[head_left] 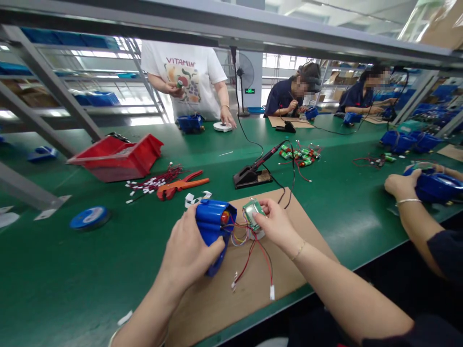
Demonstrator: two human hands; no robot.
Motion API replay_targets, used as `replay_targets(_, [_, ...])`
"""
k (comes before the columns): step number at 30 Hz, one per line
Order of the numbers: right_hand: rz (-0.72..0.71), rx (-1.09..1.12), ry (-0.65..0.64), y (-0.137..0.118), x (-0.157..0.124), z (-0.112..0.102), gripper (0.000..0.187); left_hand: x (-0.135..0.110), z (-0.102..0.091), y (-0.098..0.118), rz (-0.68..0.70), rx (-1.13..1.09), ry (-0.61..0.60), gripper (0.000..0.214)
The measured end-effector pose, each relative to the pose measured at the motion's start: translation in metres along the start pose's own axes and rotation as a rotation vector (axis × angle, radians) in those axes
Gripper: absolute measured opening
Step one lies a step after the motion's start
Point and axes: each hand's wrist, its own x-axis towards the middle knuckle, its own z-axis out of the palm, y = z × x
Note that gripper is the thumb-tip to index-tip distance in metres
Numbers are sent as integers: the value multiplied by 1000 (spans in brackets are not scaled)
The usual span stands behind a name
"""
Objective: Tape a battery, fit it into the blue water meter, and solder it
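My left hand (191,248) is wrapped round a blue plastic housing (213,219), tilted above the cardboard sheet (289,250). An orange-red part (224,218) shows inside its open end. Between the thumb and fingers of my right hand (277,221) is a green circuit board (251,212) with a pale patch on its face. Several thin coloured wires (238,236) run from the housing to the board. Red and black leads hang below it, one ending in a white connector (272,292).
A soldering iron (265,158) rests in its stand (249,178) behind the cardboard. Orange cutters (184,185), connector leads (150,182), a red bin (119,161) and blue tape (88,218) lie left. Green components (302,154) are piled behind. A co-worker's hands (405,185) hold another blue housing at right.
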Motion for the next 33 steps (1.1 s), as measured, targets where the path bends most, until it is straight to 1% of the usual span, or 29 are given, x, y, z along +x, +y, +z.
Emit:
replay_targets(3, [-1, -96, 34, 7, 7, -2, 29, 13, 7, -2, 45, 90, -96, 71])
replay_targets(7, [-9, -194, 40, 15, 13, -4, 30, 29, 9, -3, 99, 172, -210, 55])
replay_targets(10, [-1, -215, 42, 19, 16, -4, 30, 34, 11, -5, 142, 194, -243, 52])
replay_targets(12, [24, -190, 24, 23, 17, -3, 29, 34, 13, -8, 157, 192, -224, 59])
replay_targets(15, [75, -90, -33, 28, 19, 2, 27, 28, 16, -14, 158, 194, -159, 73])
replay_targets(18, [111, 43, -63, 31, 18, 7, 28, 15, 17, -15, 162, 209, -76, 76])
replay_targets(19, [116, 83, -63, 30, 17, 8, 28, 8, 16, -13, 158, 217, -36, 74])
replay_targets(21, [116, 149, -52, 29, 15, 10, 29, -8, 18, -5, 176, 229, 97, 63])
replay_targets(22, [113, 175, -42, 27, 13, 10, 30, -17, 19, 0, 223, 238, 161, 53])
replay_targets(23, [107, 196, -30, 26, 11, 10, 30, -25, 23, 5, 288, 254, 200, 41])
replay_targets(24, [100, 215, -16, 25, 9, 11, 29, -32, 27, 10, 358, 276, 209, 29])
replay_targets(25, [92, 231, -5, 24, 7, 12, 29, -38, 32, 13, 417, 302, 190, 20])
replay_targets(26, [86, 246, 4, 24, 6, 14, 29, -43, 37, 16, 451, 330, 151, 16])
replay_targets(28, [78, 272, 15, 25, 4, 18, 30, -47, 48, 17, 434, 374, 82, 19])
replay_targets(30, [80, 293, 21, 27, 4, 22, 31, -46, 56, 14, 390, 399, 64, 22])
replay_targets(33, [92, 311, 29, 31, 5, 26, 31, -45, 63, 6, 351, 440, 48, 26])
